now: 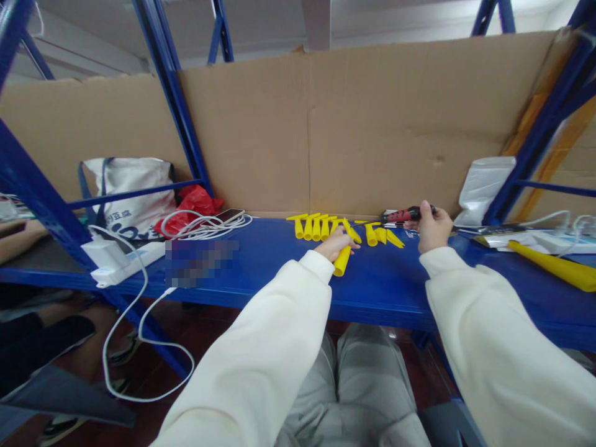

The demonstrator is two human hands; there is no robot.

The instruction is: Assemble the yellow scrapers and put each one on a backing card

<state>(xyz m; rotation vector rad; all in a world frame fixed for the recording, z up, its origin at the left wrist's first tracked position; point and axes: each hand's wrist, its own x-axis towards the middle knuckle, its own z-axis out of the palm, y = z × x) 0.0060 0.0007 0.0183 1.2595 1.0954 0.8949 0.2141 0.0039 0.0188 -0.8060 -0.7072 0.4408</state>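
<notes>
My left hand (336,244) is closed around a yellow plastic piece (342,262), its round tube end sticking out below the fingers. In my right hand (434,228) is a screwdriver (401,215) with a red and black handle, held almost level. Its thin shaft points left towards the piece in my left hand; whether the tip touches it I cannot tell. Several similar yellow pieces (308,230) lie in a row just beyond my left hand. Between the hands are more yellow pieces (371,236), partly behind the screwdriver.
A cardboard wall (372,124) backs the blue table (261,273). To the left are coiled white cable (205,225), a power strip (139,259), a red bag (198,202) and a white tote bag (135,186). A yellow cone-shaped item (554,266) lies at right. Another person's arm (21,242) shows far left.
</notes>
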